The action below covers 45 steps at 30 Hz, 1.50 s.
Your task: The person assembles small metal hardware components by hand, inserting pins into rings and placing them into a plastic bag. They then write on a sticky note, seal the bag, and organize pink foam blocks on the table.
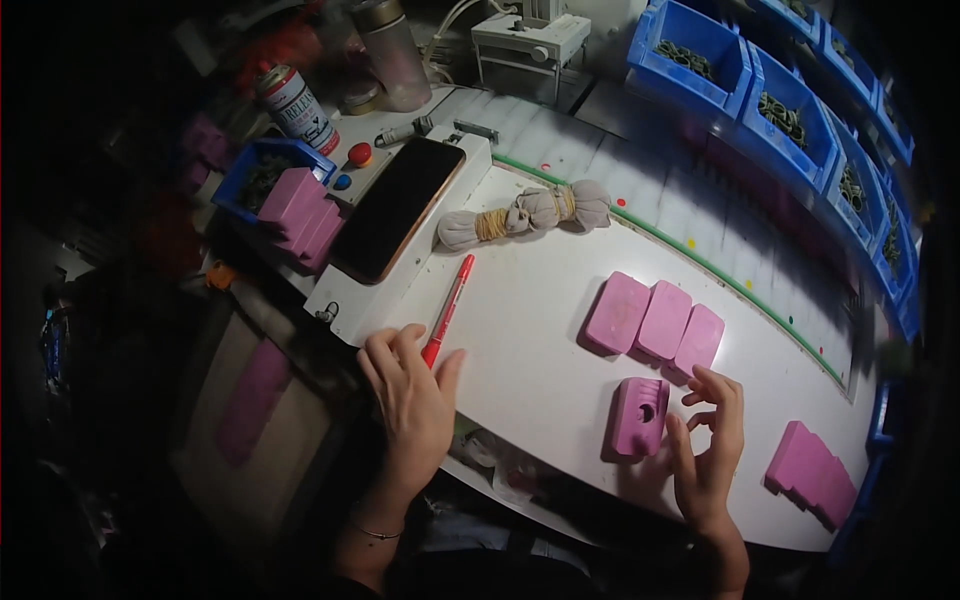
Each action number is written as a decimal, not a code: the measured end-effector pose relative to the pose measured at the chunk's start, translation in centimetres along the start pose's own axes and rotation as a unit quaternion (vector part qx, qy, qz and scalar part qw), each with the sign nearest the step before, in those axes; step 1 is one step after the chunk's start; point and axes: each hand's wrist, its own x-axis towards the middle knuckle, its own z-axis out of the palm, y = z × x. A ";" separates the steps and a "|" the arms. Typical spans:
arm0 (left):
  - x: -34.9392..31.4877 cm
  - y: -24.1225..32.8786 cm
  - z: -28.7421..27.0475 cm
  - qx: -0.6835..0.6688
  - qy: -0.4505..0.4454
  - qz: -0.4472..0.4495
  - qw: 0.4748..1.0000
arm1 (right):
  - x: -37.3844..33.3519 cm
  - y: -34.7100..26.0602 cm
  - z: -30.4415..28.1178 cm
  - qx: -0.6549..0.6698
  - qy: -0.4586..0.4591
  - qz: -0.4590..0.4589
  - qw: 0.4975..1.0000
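Observation:
My left hand (405,405) is at the near left edge of the white tabletop, thumb and fingers apart, with nothing in its grasp. Beside its fingertips lies a red marker pen (452,303), slanting away from me. My right hand (710,455) is open too, its fingers curved and its thumb apart from them. Just left of it rests a pink block (629,432) with a dark round hole and grooves at one end. Three plain pink blocks (664,318) stand in a row beyond it. More pink blocks (812,470) lie together at the right.
A dark phone (400,210) lies on a white housing at left, near a red button (360,154). Behind are a tied grey cloth bundle (550,208) and a spray can (298,110). Blue bins (700,95) of small parts line the far right; another blue bin (235,185) stands left.

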 end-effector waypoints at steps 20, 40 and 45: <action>-5.7 -4.9 -1.5 -0.125 -0.139 -0.034 0.982 | -3.5 0.3 -2.5 0.010 -0.106 -0.054 0.993; -2.8 10.7 -0.5 -0.560 -0.532 -0.057 0.633 | -1.2 -0.9 -2.0 -0.064 -0.064 -0.234 0.968; -4.9 11.8 -0.2 -0.394 -0.438 0.088 0.803 | -1.7 -2.3 -2.3 -0.221 -0.017 -0.260 0.940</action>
